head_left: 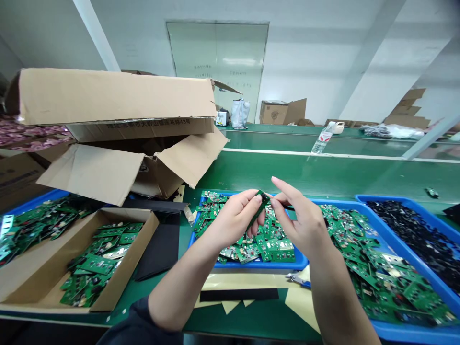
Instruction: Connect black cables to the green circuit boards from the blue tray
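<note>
Circuit board [260, 203] sits in left hand [235, 216]; right hand [301, 218] beside it.

A green worktop [258, 322] stretches across the lower part of the view. On its left stands a shallow open cardboard box [129, 261], with a flat black sheet [160, 249] just to its right. Next come a middle blue tray [251, 265], a longer blue tray [413, 333] and a far-right blue tray [388, 197]. Pale yellow paper [299, 302] lies nearest the viewer, before the middle tray.
</note>
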The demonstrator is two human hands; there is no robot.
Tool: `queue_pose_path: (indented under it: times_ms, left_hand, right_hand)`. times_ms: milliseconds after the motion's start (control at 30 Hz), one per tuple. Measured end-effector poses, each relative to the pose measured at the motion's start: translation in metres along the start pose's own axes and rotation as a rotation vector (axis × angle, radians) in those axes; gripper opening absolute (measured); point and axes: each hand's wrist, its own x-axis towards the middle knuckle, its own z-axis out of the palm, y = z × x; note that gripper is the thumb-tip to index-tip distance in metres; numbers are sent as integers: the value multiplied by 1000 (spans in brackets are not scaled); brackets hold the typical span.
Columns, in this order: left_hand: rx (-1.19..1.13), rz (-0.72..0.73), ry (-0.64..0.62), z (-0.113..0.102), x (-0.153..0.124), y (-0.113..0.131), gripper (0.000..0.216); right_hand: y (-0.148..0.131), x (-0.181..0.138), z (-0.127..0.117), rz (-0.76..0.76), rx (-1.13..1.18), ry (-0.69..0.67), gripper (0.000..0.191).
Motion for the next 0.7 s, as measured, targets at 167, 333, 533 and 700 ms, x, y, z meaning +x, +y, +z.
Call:
queue_pose_path:
  times_ms: [167, 333, 533, 700]
  left_hand:
    - [151, -13, -3, -1, 0, 3, 32]
    - [305, -18, -33, -4, -4, 7, 35]
    - [381, -9, -64, -7, -6, 10, 35]
    - [324, 7, -33, -9, -8, 11, 36]
  right_hand:
    - [2, 6, -2, -125, -176, 48, 35]
    - [7, 7, -3, -210, -157, 49, 41]
    - [5, 7, 0, -235, -147, 93, 37]
    - [1, 9, -3, -235, -158, 174, 50]
